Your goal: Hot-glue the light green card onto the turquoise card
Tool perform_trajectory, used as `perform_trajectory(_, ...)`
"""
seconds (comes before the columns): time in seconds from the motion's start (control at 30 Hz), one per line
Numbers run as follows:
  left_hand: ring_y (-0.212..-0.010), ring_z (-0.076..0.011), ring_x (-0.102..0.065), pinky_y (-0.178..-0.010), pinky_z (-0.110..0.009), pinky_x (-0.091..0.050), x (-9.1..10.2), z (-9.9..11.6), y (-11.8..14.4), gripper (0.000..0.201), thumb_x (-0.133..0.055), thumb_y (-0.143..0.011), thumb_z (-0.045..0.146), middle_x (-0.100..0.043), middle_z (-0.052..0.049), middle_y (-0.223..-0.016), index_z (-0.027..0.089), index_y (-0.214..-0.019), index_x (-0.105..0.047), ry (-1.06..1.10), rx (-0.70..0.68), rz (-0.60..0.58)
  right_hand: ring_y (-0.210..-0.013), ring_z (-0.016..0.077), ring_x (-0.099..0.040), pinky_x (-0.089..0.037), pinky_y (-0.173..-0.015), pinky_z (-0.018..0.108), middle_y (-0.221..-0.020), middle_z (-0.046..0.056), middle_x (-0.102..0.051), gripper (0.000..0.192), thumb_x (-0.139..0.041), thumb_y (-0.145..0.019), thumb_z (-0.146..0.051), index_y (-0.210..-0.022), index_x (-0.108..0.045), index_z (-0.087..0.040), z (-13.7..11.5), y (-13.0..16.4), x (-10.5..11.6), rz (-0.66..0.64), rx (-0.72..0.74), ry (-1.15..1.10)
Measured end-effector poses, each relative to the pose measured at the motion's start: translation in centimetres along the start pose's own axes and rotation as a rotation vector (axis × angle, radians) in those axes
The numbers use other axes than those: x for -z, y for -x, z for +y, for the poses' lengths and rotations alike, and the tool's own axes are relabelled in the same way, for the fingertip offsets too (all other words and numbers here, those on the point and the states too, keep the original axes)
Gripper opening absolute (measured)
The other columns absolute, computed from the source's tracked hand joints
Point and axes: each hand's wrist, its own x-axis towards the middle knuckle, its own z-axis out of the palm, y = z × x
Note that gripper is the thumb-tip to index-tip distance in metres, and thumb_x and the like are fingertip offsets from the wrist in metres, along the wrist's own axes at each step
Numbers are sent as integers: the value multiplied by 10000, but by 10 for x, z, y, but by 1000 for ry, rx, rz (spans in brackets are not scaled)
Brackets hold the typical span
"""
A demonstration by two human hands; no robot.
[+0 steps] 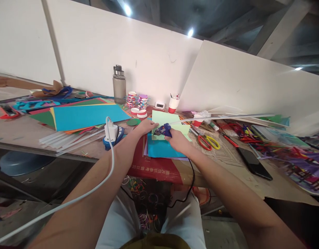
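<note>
1. At the far left of the brown worktop (19,129), see a small red and black thing (9,111). Down below, under the worktop, see a round blue tub (24,162).
2. Next, find a big pile of colored paper (84,117), with a blue sheet on top. In front, see a bunch of thin white strips (59,140).
3. Just right of the strips, see a white plug (111,132) on a blue and white block, with a white cord running down over the left arm.
4. Behind the plug, see a tall gray bottle (119,88) standing up against the white wall. Beside it, see two bright striped stacks (137,100), then a flat green circle (133,122) nearer the front.
5. In the middle, see the left hand (147,127), with fingertips at the left edge of a light green paper (185,129). Cannot tell pinching from just touching.
6. Over that paper, see the blue glue gun (163,130), nose pointing left near the left fingertips, with a long pale stick out the back. Under the green paper, see a blue paper (159,148).
7. Right by it, see the right hand (178,140), wrapped tight around the glue gun, near the left hand but apart from it.
8. Farther right, see red and yellow scissors (208,142), then a black phone (254,163).
</note>
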Motion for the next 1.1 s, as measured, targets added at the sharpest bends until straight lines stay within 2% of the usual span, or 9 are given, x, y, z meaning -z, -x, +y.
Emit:
perform_trajectory(0.17, -491, -108, -230, -505, -283, -160, 0, 0, 1, 431, -494, -767, 448, -244, 34, -481, 201, -485, -282, 14, -3, -11, -1016, 253, -609, -417, -776, 272, -1126, 155, -651, 308, -478, -871, -270, -1128, -560, -121, -1, -3, -4, 8, 19, -38)
perform_trajectory(0.33, -493, -111, -232, -507, -286, -165, 0, 1, 2, 425, -491, -777, 447, -229, 34, -476, 202, -500, -281, 26, 17, -8, -989, 239, -618, -416, -747, 256, -1098, 140, -664, 305, -473, -877, -301, -1117, -564, -136, 5, 9, 1, -11, 3, -7)
perform_trajectory(0.5, -509, -120, -255, -530, -290, -168, 1, 2, 3, 431, -512, -762, 457, -248, 30, -494, 204, -495, -287, 45, 39, -10, -965, 255, -626, -414, -711, 266, -1061, 152, -670, 297, -456, -889, -322, -1084, -575, -132, 22, 17, 11, -1, -72, 85)
perform_trajectory(0.7, -503, -117, -249, -531, -291, -161, 3, 4, 3, 438, -564, -737, 386, -225, 30, -493, 204, -476, -263, 46, 66, -19, -987, 254, -615, -411, -751, 276, -1076, 170, -658, 295, -454, -895, -329, -1060, -577, -117, 46, 21, 22, 17, -145, 164)
perform_trajectory(0.8, -500, -112, -233, -523, -290, -162, 3, 3, 2, 452, -563, -740, 373, -219, 30, -494, 205, -476, -237, 45, 49, -10, -990, 246, -613, -409, -755, 271, -1085, 163, -656, 289, -459, -892, -332, -1060, -576, -129, 43, 20, 21, 21, -144, 158)
perform_trajectory(1.0, -495, -108, -210, -514, -292, -153, 1, 0, 1, 451, -530, -760, 414, -201, 34, -503, 205, -488, -238, 23, 9, -7, -981, 252, -621, -415, -732, 267, -1072, 155, -661, 303, -461, -886, -325, -1097, -565, -134, 21, 10, 9, 5, -96, 80)
perform_trajectory(1.1, -496, -108, -224, -513, -291, -164, 0, 0, 1, 440, -512, -770, 426, -223, 32, -508, 202, -491, -256, 26, 5, -8, -978, 252, -624, -418, -732, 266, -1064, 154, -665, 307, -461, -884, -322, -1098, -567, -130, 24, 8, 8, 1, -112, 80)
